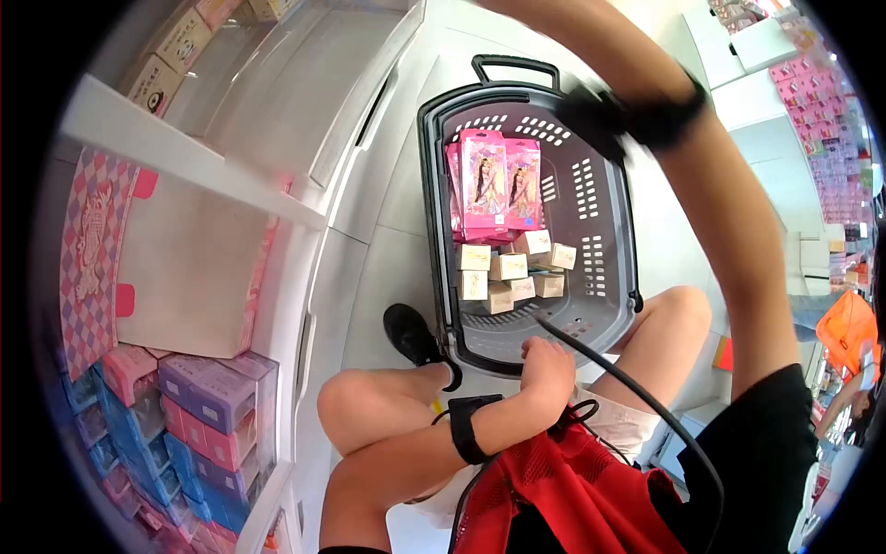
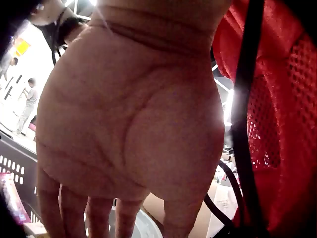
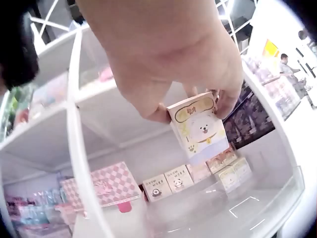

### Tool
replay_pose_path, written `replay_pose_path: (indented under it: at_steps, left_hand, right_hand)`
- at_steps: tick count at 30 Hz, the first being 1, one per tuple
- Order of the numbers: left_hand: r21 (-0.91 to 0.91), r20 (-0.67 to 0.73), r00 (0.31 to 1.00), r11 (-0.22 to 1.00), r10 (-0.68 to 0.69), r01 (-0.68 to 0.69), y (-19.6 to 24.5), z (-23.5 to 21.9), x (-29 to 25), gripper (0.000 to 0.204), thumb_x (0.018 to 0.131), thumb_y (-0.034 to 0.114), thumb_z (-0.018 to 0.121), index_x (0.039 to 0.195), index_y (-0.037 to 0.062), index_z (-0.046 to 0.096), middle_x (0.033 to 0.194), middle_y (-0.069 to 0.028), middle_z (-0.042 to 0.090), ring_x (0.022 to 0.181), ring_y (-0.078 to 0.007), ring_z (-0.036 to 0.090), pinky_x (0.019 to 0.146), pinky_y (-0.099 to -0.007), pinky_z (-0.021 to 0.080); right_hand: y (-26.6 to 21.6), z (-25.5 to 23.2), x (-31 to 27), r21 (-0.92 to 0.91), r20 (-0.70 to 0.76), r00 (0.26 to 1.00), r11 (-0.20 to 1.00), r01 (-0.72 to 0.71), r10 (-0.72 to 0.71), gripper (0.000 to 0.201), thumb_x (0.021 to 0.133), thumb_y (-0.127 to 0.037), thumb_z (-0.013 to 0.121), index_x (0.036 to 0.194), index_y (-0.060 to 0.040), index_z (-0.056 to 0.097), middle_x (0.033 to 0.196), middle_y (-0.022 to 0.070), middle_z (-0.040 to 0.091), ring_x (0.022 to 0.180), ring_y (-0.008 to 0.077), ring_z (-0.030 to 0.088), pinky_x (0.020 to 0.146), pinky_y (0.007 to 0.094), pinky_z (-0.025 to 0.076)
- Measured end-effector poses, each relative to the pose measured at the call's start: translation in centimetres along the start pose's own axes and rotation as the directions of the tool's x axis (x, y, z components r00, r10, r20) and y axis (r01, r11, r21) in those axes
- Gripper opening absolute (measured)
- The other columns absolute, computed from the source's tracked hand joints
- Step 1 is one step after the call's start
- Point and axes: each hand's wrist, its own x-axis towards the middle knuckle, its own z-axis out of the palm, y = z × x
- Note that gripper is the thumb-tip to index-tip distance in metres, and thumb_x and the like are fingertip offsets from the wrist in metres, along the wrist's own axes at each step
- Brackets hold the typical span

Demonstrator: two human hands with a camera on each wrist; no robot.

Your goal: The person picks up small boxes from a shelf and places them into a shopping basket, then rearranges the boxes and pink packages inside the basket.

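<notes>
Right wrist view: a small printed box (image 3: pixel 202 128) is held slightly tilted, just right of the frame's centre. It is pinched at its upper end by the right hand (image 3: pixel 183 64), thumb at the left edge and fingers at the right, closed to the box's width. Judged light and stiff, probably thin card; the smooth print may slip, and the corners could be crushed by hard squeezing. Hold is best taken by the side edges. The left hand (image 1: pixel 548 374) is seen at lower centre of the head view, near the basket rim; its fingers appear relaxed, with nothing seen held, though contact with the rim cannot be told. Behind the box, a row of boxes (image 3: pixel 173 181) is carried by a white shelf (image 3: pixel 77 144). Pink packets (image 1: pixel 484 185) and cream boxes (image 1: pixel 508 268) are contained in the grey basket (image 1: pixel 430 212), set on a pale tiled floor (image 1: pixel 392 251).
</notes>
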Motion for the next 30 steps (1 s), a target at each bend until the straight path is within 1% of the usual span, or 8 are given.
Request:
replay_pose_path:
  at_steps: [3,4,5,7,11,17,28,30]
  left_hand:
    - [0.027,0.017,1.000,1.000,0.000,0.000,0.3,-0.5,-1.0,0.031,0.094,0.020,0.061,0.123,0.0078,0.064,0.113,-0.0096,0.071,0.106,-0.0278,0.067,0.095,-0.0447,0.045]
    - [0.060,0.051,0.998,0.997,0.042,-0.045,0.2,-1.1,-1.5,0.031,0.094,0.020,0.061,0.123,0.0076,0.064,0.114,-0.0100,0.070,0.107,-0.0279,0.066,0.095,-0.0454,0.045]
    - [0.089,0.090,0.993,0.992,0.082,-0.090,0.3,-1.5,-1.8,0.032,0.094,0.020,0.061,0.124,0.0074,0.064,0.116,-0.0103,0.070,0.108,-0.0280,0.066,0.095,-0.0460,0.045]
    - [0.087,0.078,0.994,0.993,0.072,-0.079,0.8,-1.1,-2.0,0.033,0.095,0.020,0.061,0.125,0.0081,0.064,0.117,-0.0104,0.069,0.109,-0.0279,0.065,0.094,-0.0463,0.046]
    - [0.113,0.114,0.992,0.992,0.046,-0.059,1.2,-0.1,-0.7,0.033,0.095,0.019,0.060,0.127,0.0095,0.064,0.117,-0.0096,0.069,0.110,-0.0276,0.065,0.094,-0.0456,0.045]
    - [0.156,0.127,0.992,0.987,0.027,-0.047,1.2,0.3,-0.3,0.031,0.096,0.019,0.060,0.125,0.0098,0.067,0.117,-0.0095,0.069,0.110,-0.0274,0.065,0.093,-0.0448,0.045]
    - [0.086,0.165,0.986,0.996,-0.006,-0.009,0.3,0.0,0.2,0.030,0.097,0.018,0.059,0.125,0.0093,0.068,0.119,-0.0103,0.069,0.112,-0.0277,0.065,0.095,-0.0449,0.044]
    - [0.062,0.166,0.986,0.998,-0.002,-0.008,0.1,-0.4,-0.1,0.032,0.097,0.018,0.060,0.127,0.0091,0.066,0.120,-0.0100,0.069,0.112,-0.0277,0.065,0.096,-0.0452,0.044]
  right_hand:
    - [-1.2,-7.7,-10.4,-0.112,0.187,0.945,0.961,-0.251,0.269,0.055,0.087,-0.018,0.071,0.136,0.0020,0.055,0.115,0.0140,0.071,0.104,0.0231,0.071,0.089,0.0360,0.057]
    - [-1.0,-8.5,-14.5,0.011,0.264,0.875,0.906,-0.423,0.406,0.056,0.091,-0.008,0.067,0.145,-0.0024,0.050,0.127,0.0099,0.067,0.112,0.0164,0.066,0.094,0.0323,0.056]
    - [0.7,-8.7,-18.9,0.133,0.276,0.829,0.835,-0.534,0.486,0.055,0.083,-0.014,0.077,0.134,-0.0024,0.058,0.116,0.0110,0.069,0.094,0.0139,0.066,0.078,0.0291,0.054]
    - [0.3,-9.1,-26.0,0.053,0.412,0.613,0.653,-0.755,0.675,0.053,0.081,-0.016,0.079,0.127,-0.0015,0.056,0.108,0.0088,0.068,0.091,0.0146,0.064,0.076,0.0289,0.053]
    - [3.1,-7.3,-36.4,-0.204,0.505,0.173,0.312,-0.928,0.846,0.060,0.073,-0.023,0.083,0.121,-0.0009,0.054,0.103,0.0125,0.065,0.087,0.0166,0.064,0.072,0.0309,0.053]
    - [7.3,-1.8,-41.6,-0.508,0.421,-0.164,0.082,-0.857,0.892,0.063,0.070,-0.023,0.088,0.117,0.0008,0.053,0.110,0.0146,0.063,0.096,0.0220,0.066,0.078,0.0336,0.057]
    - [9.0,3.5,-45.0,-0.389,0.347,-0.106,0.040,-0.920,0.932,0.085,0.063,-0.033,0.097,0.122,0.0033,0.048,0.112,0.0164,0.063,0.099,0.0242,0.065,0.078,0.0340,0.057]
    - [9.4,3.9,-46.4,-0.419,0.315,0.000,0.139,-0.897,0.949,0.095,0.062,-0.045,0.096,0.126,0.0041,0.045,0.117,0.0214,0.063,0.105,0.0277,0.065,0.088,0.0371,0.055]
